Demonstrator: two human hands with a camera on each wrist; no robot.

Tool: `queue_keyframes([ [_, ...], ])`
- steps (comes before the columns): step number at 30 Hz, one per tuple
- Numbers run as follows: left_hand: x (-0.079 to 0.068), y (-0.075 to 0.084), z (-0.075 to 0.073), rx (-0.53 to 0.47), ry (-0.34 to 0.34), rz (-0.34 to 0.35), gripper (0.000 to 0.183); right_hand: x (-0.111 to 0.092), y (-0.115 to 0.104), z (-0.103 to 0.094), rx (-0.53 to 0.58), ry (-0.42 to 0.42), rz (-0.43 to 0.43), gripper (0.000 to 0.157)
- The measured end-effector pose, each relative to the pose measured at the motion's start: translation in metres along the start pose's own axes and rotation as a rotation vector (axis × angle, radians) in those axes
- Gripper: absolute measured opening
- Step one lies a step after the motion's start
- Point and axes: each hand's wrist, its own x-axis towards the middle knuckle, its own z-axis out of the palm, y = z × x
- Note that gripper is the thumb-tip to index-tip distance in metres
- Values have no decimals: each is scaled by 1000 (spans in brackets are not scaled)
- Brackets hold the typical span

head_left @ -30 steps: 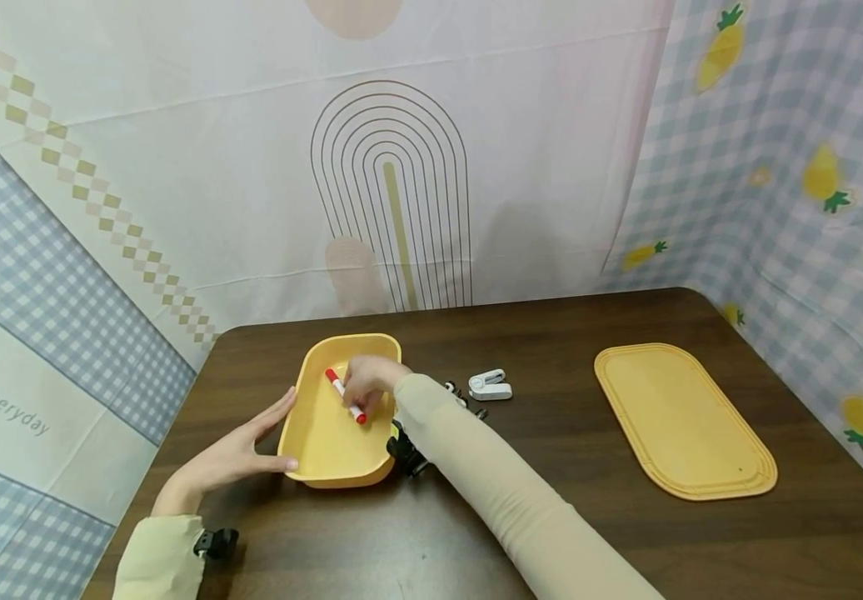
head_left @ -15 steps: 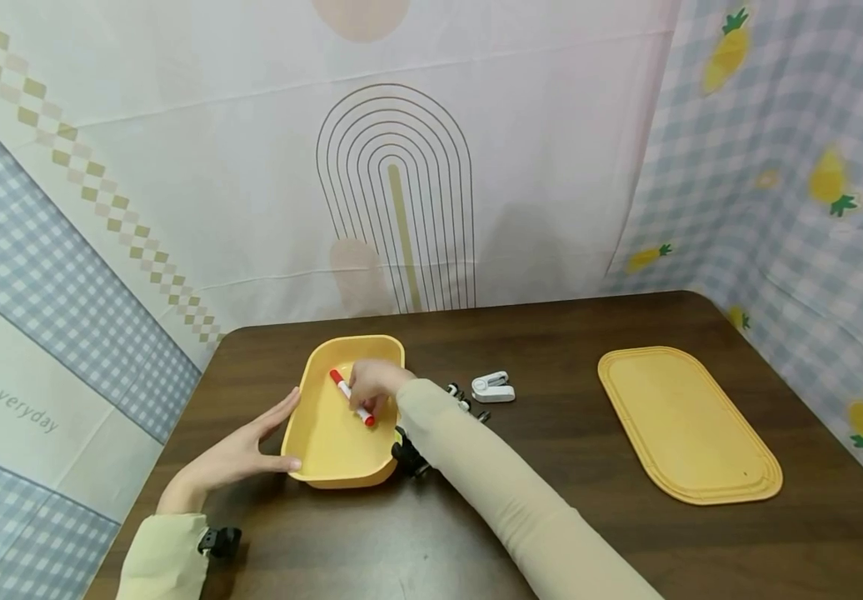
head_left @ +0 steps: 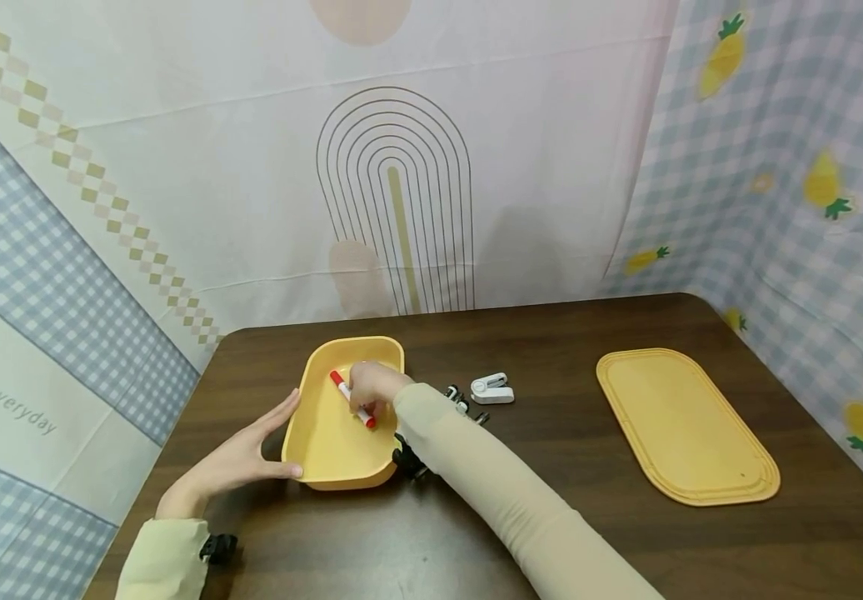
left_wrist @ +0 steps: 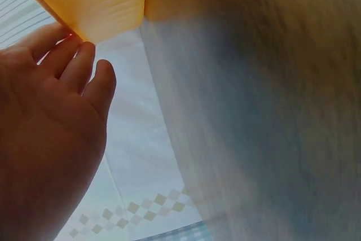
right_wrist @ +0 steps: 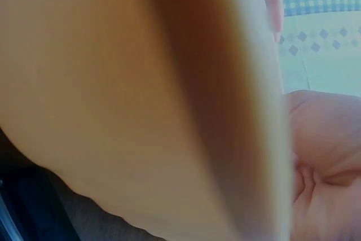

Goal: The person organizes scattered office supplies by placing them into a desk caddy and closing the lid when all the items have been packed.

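A deep yellow plastic bin (head_left: 337,457) stands at the table's left side. My right hand (head_left: 376,385) reaches down into it over the right rim, fingers curled on a white marker with red ends (head_left: 342,387). The marker slants inside the bin, its middle partly hidden by those fingers. Outside, my left hand (head_left: 240,458) rests its extended fingers and thumb against the bin's left rim. The left wrist view shows these fingertips touching the bin wall (left_wrist: 93,4). In the right wrist view the wall (right_wrist: 101,94) blocks sight of the right fingers and marker.
A small white stapler (head_left: 491,389) lies right of the bin, near the right wrist. Farther right is a flat yellow lid or tray (head_left: 690,429) on the dark wooden table (head_left: 551,350). Patterned cloth hangs behind and along both sides.
The marker's near end has shifted slightly to the right inside the bin, with the right hand still on it. My left hand keeps its place on the rim. The view moved slightly.
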Motion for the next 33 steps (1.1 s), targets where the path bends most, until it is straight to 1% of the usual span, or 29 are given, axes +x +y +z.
queue_keyframes([
  [3, 0, 0, 1, 17, -1, 7, 109, -1, -1, 0, -9, 4, 4, 16],
  [9, 0, 1, 1, -7, -7, 5, 109, -1, -1, 0, -18, 5, 9, 17],
  [16, 0, 2, 0, 21, -5, -1, 109, -2, -1, -2, -36, -9, 21, 16],
  [17, 0, 2, 0, 23, -6, -1, 109, -3, -1, -3, -45, -11, 10, 17],
  [21, 1, 2, 0, 24, -7, -1, 110, -10, -3, -11, -67, 7, -48, 30],
  [22, 1, 2, 1, 20, -7, -1, 110, -11, -3, -13, -67, 23, -66, 26],
  [24, 1, 2, 1, 13, -7, 0, 110, -15, -5, -18, -69, 56, -100, 14],
  [25, 1, 2, 0, 10, -8, 0, 110, -16, -6, -21, -67, 65, -112, 14],
  [28, 1, 2, 0, 3, -9, 2, 110, -19, -8, -31, -74, 102, -136, 44],
  [30, 1, 2, 0, 2, -10, 2, 109, -22, -10, -38, -91, 117, -141, 46],
  [33, 1, 3, -1, -2, -13, 1, 109, -26, -12, -51, -124, 156, -154, 45],
])
